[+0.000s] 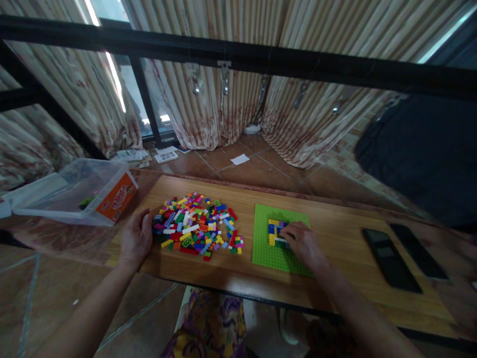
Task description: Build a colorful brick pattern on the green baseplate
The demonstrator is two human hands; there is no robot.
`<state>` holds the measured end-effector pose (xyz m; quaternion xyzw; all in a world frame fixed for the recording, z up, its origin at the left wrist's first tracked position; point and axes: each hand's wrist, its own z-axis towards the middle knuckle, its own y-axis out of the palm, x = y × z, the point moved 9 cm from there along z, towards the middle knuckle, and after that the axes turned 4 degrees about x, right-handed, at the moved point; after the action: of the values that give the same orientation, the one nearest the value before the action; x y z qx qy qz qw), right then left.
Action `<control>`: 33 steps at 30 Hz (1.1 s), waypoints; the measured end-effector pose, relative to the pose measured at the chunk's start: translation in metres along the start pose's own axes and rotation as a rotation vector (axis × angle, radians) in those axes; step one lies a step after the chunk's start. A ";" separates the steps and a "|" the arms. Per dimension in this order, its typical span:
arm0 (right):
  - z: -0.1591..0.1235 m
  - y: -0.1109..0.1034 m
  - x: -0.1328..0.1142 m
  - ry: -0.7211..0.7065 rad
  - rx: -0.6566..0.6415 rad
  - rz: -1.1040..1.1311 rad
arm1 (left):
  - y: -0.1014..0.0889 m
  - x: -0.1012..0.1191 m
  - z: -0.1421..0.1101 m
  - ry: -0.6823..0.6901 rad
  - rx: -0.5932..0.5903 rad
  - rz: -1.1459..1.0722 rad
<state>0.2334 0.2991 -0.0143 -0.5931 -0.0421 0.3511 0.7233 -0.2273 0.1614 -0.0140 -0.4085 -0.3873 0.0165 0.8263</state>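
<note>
My right hand (302, 241) is over the green studded baseplate (263, 248), its fingertips pinched together at the group of building bricks (272, 237) fixed there. Yellow, blue and white bricks show in that group, and my hand covers its right part. Whatever is between those fingertips is hidden. On the left, my left hand (136, 236) rests on the table at the edge of a big pile of loose bricks (201, 228) in many colours. Its fingers are loosely curved, with the thumb apart, and I see nothing held in them.
A clear plastic box (82, 216) with an orange label stands left of the wooden table (223, 278). Two dark phone-like slabs (391, 261) lie at the right. A black rail (238, 52) crosses in front of striped curtains (238, 99). Papers (239, 159) lie on the tiled floor.
</note>
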 end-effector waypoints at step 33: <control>0.007 0.001 0.065 0.617 -0.059 -0.077 | 0.001 0.004 -0.001 0.003 -0.021 -0.012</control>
<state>0.2784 0.3413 -0.0363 -0.6903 0.1469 0.1255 0.6973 -0.2235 0.1633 -0.0125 -0.4150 -0.3885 0.0068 0.8227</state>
